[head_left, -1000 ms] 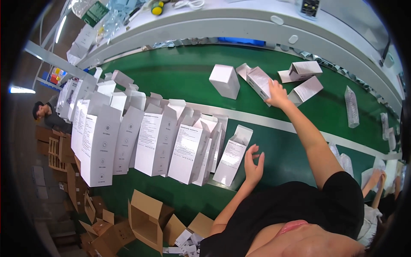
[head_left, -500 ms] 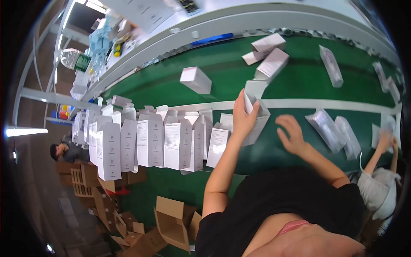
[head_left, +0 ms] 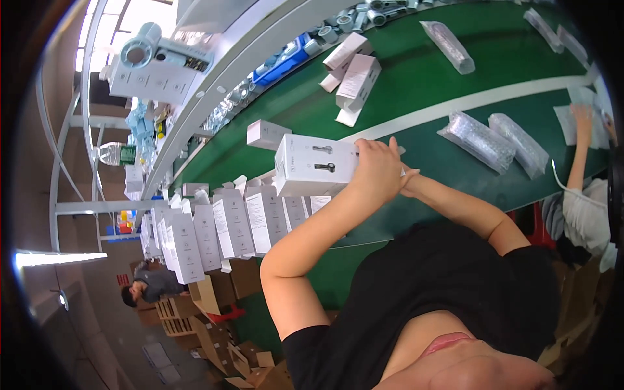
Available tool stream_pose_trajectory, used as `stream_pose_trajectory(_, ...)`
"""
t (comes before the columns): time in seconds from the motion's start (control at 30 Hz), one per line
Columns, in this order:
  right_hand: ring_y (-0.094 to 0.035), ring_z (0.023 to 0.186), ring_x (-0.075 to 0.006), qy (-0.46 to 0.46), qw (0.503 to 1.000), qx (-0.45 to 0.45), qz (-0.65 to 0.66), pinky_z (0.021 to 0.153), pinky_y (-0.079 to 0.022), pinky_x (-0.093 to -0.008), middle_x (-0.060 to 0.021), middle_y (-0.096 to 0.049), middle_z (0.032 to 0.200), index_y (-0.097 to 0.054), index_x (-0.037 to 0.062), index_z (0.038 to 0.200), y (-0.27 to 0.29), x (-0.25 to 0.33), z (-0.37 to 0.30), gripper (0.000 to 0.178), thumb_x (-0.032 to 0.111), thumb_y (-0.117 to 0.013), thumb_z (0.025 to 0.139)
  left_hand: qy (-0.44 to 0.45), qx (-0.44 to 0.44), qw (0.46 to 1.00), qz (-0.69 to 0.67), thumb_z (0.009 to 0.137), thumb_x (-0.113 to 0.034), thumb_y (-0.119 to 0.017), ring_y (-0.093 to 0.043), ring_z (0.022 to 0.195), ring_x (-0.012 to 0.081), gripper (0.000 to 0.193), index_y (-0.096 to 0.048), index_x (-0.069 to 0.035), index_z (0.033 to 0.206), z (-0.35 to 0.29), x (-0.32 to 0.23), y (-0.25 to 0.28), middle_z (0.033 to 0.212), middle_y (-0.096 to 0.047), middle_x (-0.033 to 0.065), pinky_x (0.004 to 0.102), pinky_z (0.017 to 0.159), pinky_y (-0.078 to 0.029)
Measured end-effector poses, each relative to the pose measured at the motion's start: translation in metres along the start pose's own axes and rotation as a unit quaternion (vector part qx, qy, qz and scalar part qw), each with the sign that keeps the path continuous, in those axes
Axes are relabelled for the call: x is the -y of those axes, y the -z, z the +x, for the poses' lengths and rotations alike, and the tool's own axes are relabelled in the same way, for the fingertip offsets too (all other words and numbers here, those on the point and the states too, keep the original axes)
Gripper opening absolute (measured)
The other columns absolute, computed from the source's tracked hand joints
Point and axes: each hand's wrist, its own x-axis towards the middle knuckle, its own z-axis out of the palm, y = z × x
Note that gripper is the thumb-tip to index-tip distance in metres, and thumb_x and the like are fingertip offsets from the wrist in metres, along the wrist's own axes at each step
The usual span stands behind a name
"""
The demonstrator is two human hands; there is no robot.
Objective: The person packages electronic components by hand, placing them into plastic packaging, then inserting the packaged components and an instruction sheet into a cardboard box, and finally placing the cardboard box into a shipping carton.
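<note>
A white cardboard box [head_left: 312, 168] with small product pictures on its side lies tilted in front of me, above the green work surface. My left hand [head_left: 378, 170] is closed over its right end, the fingers bent across the top. My right hand [head_left: 409, 181] meets that same end from the right; most of its fingers are hidden behind the left hand. To the left, a row of upright white boxes [head_left: 234, 224] stands close together, several with raised flaps. Beyond the held box lies another white box [head_left: 266, 134].
Two white boxes, one with an open flap [head_left: 357, 84], lie farther off near a blue tray [head_left: 283, 60]. Bubble-wrapped packets [head_left: 480, 144] lie to the right. Another person's hand [head_left: 580, 123] handles a clear bag at far right. Brown cartons [head_left: 244, 276] stand lower left.
The box in my left hand has swung from upright and open-topped to lying sideways, and moved left. My right hand has come in from the right to its end. The view has turned.
</note>
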Motion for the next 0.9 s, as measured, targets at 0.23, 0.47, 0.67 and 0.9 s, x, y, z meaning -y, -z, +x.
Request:
stream_pose_trajectory(0.23,-0.056,0.075,-0.0159,0.113,0.989,-0.031,0.084,0.067,-0.046,-0.0205,-0.0108,-0.057,0.092,-0.049,0.0042,0.106,0.024,0.01,-0.011,0.027,0.015,-0.053,0.081,0.003,0.04,0.997,0.059,0.085,-0.054,-0.036,-0.053,0.067,0.0272,0.066,-0.053,0.003,0.112,0.026,-0.023,0.005,0.083,-0.06,0.0192,0.0402,0.069,-0.037)
stream_pose_trajectory(0.47,-0.057,0.081,-0.0198,0.402,0.845,-0.222,-0.276,0.069,-0.048,-0.0284,-0.0112,-0.055,0.097,-0.045,0.0075,0.114,0.197,0.072,-0.044,0.047,0.003,-0.062,0.071,0.234,-0.103,0.876,-0.41,0.092,-0.036,-0.031,-0.056,0.098,0.0327,0.049,-0.045,-0.002,0.123,0.01,0.054,-0.034,0.112,-0.056,0.019,0.0357,0.084,-0.042)
stream_pose_trajectory(0.67,-0.051,0.091,-0.0298,0.189,0.511,-0.419,-0.726,0.078,-0.043,-0.0383,-0.0139,-0.05,0.1,-0.048,0.0049,0.113,0.199,0.058,-0.049,0.052,0.033,-0.064,0.072,0.225,-0.124,0.786,-0.562,0.093,-0.036,-0.028,-0.052,0.104,0.0315,0.048,-0.045,-0.002,0.123,-0.003,0.027,-0.066,0.116,-0.053,0.0191,0.0341,0.089,-0.038)
stream_pose_trajectory(0.9,-0.045,0.108,-0.0336,0.314,0.413,-0.421,-0.744,0.086,-0.038,-0.0427,-0.0182,-0.044,0.12,-0.041,0.007,0.124,0.252,-0.008,-0.04,0.058,0.033,-0.059,0.076,0.23,-0.189,0.679,-0.671,0.094,-0.035,-0.025,-0.049,0.108,0.0307,0.048,-0.045,-0.001,0.123,-0.02,0.014,-0.089,0.119,-0.051,0.0189,0.0328,0.092,-0.035)
